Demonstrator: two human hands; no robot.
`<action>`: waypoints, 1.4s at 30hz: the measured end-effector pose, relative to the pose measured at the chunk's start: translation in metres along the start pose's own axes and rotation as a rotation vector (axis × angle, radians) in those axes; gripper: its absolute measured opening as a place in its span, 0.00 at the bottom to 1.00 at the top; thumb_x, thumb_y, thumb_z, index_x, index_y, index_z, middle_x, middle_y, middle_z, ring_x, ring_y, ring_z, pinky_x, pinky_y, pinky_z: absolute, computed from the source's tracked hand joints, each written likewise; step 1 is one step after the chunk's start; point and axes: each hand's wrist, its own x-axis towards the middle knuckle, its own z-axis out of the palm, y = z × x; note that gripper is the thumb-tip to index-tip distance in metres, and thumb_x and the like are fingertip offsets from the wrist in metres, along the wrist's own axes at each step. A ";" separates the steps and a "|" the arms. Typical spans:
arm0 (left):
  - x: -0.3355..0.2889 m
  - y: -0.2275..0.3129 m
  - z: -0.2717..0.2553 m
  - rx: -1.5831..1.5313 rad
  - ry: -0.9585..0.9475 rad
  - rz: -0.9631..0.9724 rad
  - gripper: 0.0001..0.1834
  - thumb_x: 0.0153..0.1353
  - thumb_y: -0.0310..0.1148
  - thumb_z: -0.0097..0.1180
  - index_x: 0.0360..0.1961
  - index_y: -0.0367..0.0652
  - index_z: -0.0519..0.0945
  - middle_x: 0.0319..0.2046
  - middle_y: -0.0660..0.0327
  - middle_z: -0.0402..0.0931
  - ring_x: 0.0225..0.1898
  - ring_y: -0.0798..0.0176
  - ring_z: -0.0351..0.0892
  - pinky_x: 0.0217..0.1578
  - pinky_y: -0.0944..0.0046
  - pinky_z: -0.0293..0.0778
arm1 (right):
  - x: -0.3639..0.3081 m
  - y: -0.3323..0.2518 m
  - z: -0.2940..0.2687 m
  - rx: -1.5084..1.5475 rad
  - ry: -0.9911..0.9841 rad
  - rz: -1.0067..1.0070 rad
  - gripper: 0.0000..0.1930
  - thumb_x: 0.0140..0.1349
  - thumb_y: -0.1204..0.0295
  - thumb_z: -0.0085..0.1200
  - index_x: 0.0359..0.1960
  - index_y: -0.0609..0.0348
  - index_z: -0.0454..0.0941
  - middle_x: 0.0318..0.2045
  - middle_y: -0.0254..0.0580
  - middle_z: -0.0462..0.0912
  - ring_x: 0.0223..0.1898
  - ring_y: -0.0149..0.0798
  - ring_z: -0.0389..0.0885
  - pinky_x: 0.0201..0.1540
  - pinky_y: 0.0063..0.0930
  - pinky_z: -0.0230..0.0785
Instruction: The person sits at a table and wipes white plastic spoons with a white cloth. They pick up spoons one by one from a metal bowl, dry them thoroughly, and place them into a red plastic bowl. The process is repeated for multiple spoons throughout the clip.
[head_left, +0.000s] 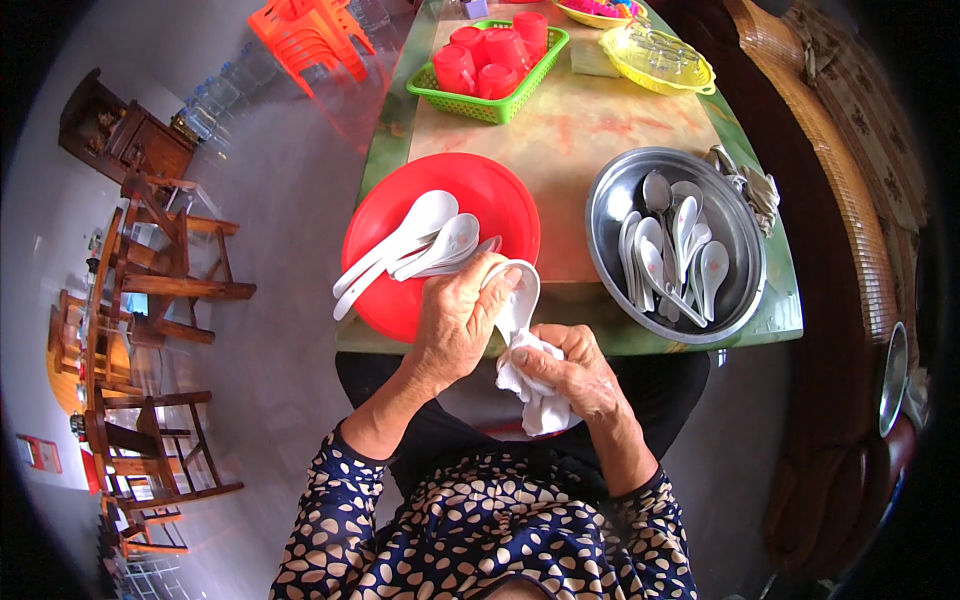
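Near white spoon: red plate, steel basin

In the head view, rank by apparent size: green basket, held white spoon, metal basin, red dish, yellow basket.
Largest to smallest:
1. Red dish and metal basin: too alike to rank
2. Green basket
3. Yellow basket
4. Held white spoon, partly hidden

Both baskets stand farther away, so true sizes are unsure.
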 end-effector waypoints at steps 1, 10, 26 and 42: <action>0.001 0.000 0.000 -0.005 0.013 0.017 0.06 0.62 0.28 0.54 0.35 0.35 0.76 0.22 0.55 0.75 0.25 0.59 0.76 0.28 0.63 0.71 | -0.002 0.003 -0.001 0.011 -0.025 0.007 0.16 0.60 0.60 0.57 0.33 0.64 0.80 0.24 0.35 0.81 0.24 0.24 0.76 0.28 0.19 0.68; -0.003 -0.011 0.002 -0.355 0.005 -0.250 0.15 0.66 0.39 0.49 0.36 0.35 0.76 0.27 0.65 0.72 0.30 0.70 0.69 0.32 0.67 0.67 | -0.015 0.012 0.009 0.153 0.055 -0.004 0.15 0.59 0.62 0.56 0.33 0.65 0.79 0.24 0.38 0.81 0.24 0.27 0.77 0.29 0.20 0.69; -0.036 -0.017 0.000 -0.342 -0.118 -0.516 0.15 0.63 0.35 0.51 0.22 0.37 0.76 0.15 0.69 0.68 0.18 0.77 0.64 0.19 0.73 0.60 | -0.024 0.011 0.007 -0.209 0.446 -0.299 0.08 0.58 0.76 0.56 0.38 0.64 0.76 0.29 0.40 0.80 0.29 0.31 0.78 0.32 0.25 0.70; -0.060 0.000 0.017 -0.355 -0.257 -0.553 0.13 0.62 0.30 0.47 0.22 0.36 0.72 0.15 0.67 0.67 0.18 0.75 0.65 0.19 0.70 0.63 | 0.025 0.003 0.008 -1.015 0.696 -0.880 0.15 0.40 0.79 0.62 0.33 0.55 0.76 0.31 0.38 0.75 0.31 0.45 0.73 0.28 0.36 0.68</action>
